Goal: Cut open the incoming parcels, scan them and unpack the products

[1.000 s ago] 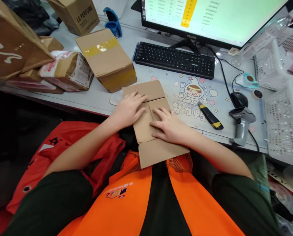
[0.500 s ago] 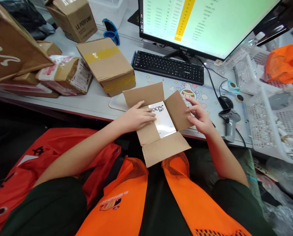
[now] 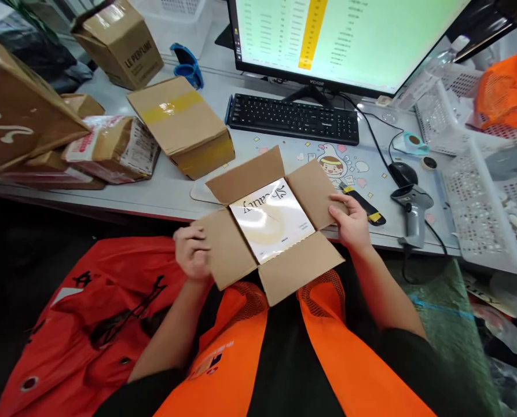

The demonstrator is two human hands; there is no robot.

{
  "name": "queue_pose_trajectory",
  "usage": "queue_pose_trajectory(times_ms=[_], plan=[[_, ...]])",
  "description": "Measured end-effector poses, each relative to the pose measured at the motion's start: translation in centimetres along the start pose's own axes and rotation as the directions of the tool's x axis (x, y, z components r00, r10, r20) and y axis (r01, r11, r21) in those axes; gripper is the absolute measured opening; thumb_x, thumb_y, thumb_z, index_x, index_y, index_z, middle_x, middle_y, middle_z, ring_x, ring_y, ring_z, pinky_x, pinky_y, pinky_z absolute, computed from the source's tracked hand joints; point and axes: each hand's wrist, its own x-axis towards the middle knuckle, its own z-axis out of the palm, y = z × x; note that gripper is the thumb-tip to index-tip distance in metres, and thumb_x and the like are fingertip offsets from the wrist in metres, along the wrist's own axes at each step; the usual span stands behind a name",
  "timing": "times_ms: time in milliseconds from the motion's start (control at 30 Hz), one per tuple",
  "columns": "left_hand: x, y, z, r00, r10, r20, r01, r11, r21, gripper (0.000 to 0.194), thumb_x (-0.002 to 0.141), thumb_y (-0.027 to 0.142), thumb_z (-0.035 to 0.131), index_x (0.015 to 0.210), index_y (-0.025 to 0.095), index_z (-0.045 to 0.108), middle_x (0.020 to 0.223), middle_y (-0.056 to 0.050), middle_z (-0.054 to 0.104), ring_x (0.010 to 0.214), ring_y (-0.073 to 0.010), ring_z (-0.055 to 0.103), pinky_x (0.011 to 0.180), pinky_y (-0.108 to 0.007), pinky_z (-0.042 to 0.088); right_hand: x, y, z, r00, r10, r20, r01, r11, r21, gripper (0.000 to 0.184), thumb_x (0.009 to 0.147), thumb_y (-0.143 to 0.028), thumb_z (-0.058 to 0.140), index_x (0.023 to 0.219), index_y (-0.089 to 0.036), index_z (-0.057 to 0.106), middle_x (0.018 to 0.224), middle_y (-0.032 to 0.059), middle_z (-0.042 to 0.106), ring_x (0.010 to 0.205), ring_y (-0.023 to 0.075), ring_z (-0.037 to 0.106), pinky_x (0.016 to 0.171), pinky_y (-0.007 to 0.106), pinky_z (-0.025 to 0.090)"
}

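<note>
An opened cardboard box (image 3: 301, 260) sits at the desk's front edge, its flaps folded outward. Inside lies a white glossy box (image 3: 273, 223) printed with "beauty"-like lettering, filling the opening. My left hand (image 3: 192, 252) is closed on the left flap, fingers curled at its outer edge. On the other side, my right hand (image 3: 348, 217) pinches the edge of the right flap between thumb and fingers. A black and yellow utility knife (image 3: 365, 205) lies on the desk mat just beyond my right hand.
Behind the box are a keyboard (image 3: 293, 119) and a monitor (image 3: 345, 40). A taped carton (image 3: 184, 124) and other parcels (image 3: 114, 147) crowd the left. To the right lie a mouse (image 3: 403, 174), a barcode scanner (image 3: 413, 214) and white baskets (image 3: 475, 214). A red bag (image 3: 88, 324) hangs below left.
My left hand has moved from over the white box to the left flap, which now lies folded outward. More of the white box shows. My right hand has closed on the right flap.
</note>
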Motion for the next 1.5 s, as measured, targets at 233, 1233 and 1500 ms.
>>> queue_pose_trajectory(times_ms=[233, 1233, 1500], plan=[[1.3, 5.7, -2.5, 0.982, -0.015, 0.186, 0.016, 1.0, -0.002, 0.038, 0.098, 0.046, 0.062, 0.125, 0.021, 0.074, 0.127, -0.013, 0.075, 0.12, -0.0316, 0.069, 0.107, -0.052, 0.051, 2.0, -8.2, -0.3, 0.891, -0.421, -0.172, 0.409, 0.907, -0.1, 0.057, 0.091, -0.044, 0.075, 0.143, -0.026, 0.061, 0.135, 0.0093, 0.068, 0.118, 0.0292, 0.071, 0.105, 0.052, 0.06], [9.5, 8.0, 6.1, 0.793, -0.572, 0.209, 0.432, 0.287, -0.855, 0.073, 0.072, 0.037, 0.079, 0.138, 0.021, 0.052, 0.142, -0.017, 0.066, 0.136, -0.0324, 0.063, 0.115, -0.049, 0.054, 11.6, -13.7, -13.9, 0.42, -0.608, -0.674, 0.547, 0.762, -0.347, 0.014, 0.085, -0.004, 0.069, 0.093, -0.014, 0.074, 0.09, 0.0107, 0.078, 0.082, 0.0239, 0.074, 0.081, 0.042, 0.06], [11.7, 4.3, 4.2, 0.921, -0.378, 0.093, 0.386, 0.919, -0.082, 0.07, 0.08, 0.046, 0.077, 0.139, 0.015, 0.06, 0.164, -0.025, 0.037, 0.155, -0.0432, 0.037, 0.131, -0.06, 0.03, 1.5, -8.1, -21.0, 0.388, -0.36, -0.849, 0.639, 0.769, -0.034, 0.032, 0.084, 0.003, 0.057, 0.091, -0.023, 0.074, 0.096, 0.0034, 0.08, 0.09, 0.0192, 0.078, 0.091, 0.046, 0.061]])
